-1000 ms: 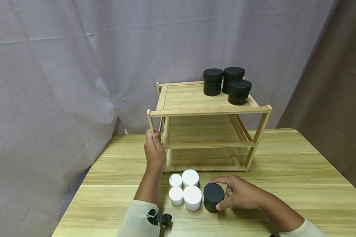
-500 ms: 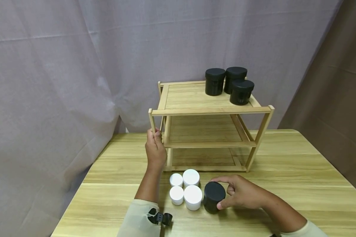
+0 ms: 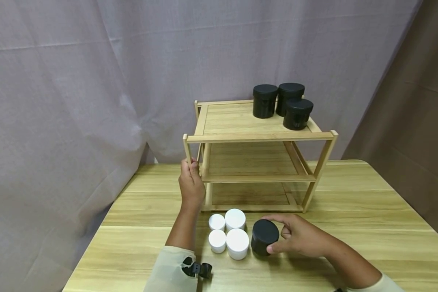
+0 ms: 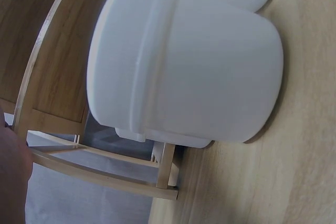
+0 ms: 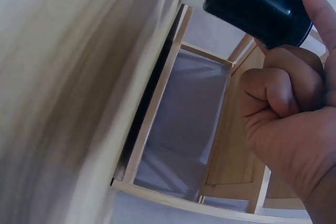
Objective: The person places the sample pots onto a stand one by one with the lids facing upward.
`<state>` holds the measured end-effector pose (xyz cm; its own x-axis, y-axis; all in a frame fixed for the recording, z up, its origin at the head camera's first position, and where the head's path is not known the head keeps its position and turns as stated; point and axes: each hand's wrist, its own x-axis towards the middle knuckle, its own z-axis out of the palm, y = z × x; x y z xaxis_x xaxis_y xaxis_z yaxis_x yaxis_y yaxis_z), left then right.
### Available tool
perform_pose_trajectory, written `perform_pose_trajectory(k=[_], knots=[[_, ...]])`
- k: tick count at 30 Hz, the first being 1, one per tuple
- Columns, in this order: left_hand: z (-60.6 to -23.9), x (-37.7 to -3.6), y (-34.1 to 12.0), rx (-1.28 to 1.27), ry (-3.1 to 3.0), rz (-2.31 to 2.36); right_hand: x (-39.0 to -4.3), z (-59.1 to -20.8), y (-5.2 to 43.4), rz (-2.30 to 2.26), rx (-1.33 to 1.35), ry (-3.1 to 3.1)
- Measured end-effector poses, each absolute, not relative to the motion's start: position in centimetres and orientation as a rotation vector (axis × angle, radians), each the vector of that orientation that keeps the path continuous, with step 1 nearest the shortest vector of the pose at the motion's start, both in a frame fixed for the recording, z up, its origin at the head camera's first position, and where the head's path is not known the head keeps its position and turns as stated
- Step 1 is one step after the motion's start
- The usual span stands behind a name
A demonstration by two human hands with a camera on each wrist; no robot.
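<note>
Wooden table (image 3: 350, 227), pale grain, backed by grey curtain (image 3: 76, 81). On table: three-tier bamboo rack (image 3: 259, 140), set toward the far edge. Top tier, right rear corner: three black jars (image 3: 282, 101), lids on, clustered and touching or nearly so. Middle and bottom tiers seen only as bare boards.

Left hand (image 3: 191, 187): fingers curled round front-left post of rack, just under the middle tier; thumb side toward camera. Cream sleeve at the forearm, small black clip (image 3: 198, 269) at the cuff.

Right hand (image 3: 299, 237): grips black jar on table (image 3: 264, 237) from its right side, thumb on near wall, index finger over lid rim. Jar tilted slightly, lid leaning toward the camera; base at or just off the tabletop, cannot tell which. In right wrist view, same jar (image 5: 257, 3) pinched by fingertips, remaining fingers folded into palm.

Four white jars (image 3: 229, 235), two large, two small, in a tight square just left of held jar, front of rack. Large one (image 4: 184, 61) fills left wrist view.

No labels, brands or writing legible anywhere.
</note>
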<state>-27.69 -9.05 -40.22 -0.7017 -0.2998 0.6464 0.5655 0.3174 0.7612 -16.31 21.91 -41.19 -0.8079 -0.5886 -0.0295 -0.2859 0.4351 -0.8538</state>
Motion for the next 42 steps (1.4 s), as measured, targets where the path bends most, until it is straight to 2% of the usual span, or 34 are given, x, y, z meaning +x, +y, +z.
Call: perform_pose_trajectory(k=[17,42], knots=[[-40.1,-27.6,-9.0,-0.228,-1.844,-1.465,-16.3,-39.6,22.4,-1.240,-0.688,2.424],[-40.2,-27.7,-9.1,-0.223,-1.852,-1.476,-16.2,-37.5,22.9,-1.278,-0.801,2.340]])
